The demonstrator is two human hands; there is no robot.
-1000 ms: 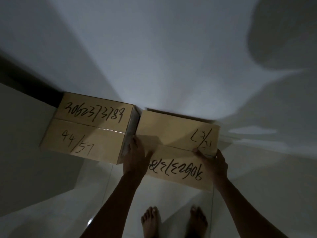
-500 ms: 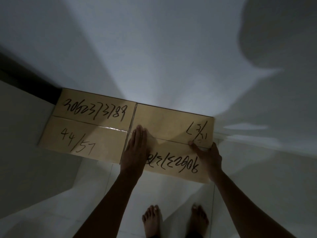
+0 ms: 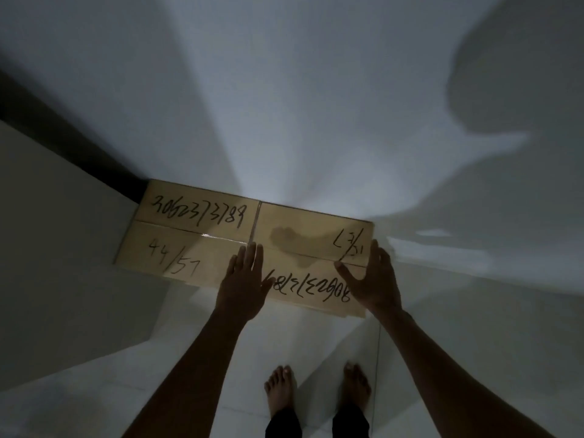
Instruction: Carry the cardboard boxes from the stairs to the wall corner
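Resting flat with fingers spread, the left hand (image 3: 245, 284) is laid over the seam where the right box (image 3: 311, 248) meets the left box (image 3: 189, 235), while the right hand (image 3: 374, 281) is opened against the right box's outer near corner; nothing is clamped by either. The right box is set on the floor (image 3: 126, 374) against the wall (image 3: 300, 105), its long axis along the wall, its end touching the left box. Both hands are equally near it. Letting go and backing away is judged to be what comes next, and only bare feet (image 3: 282, 390) are seen behind, well apart from the boxes.
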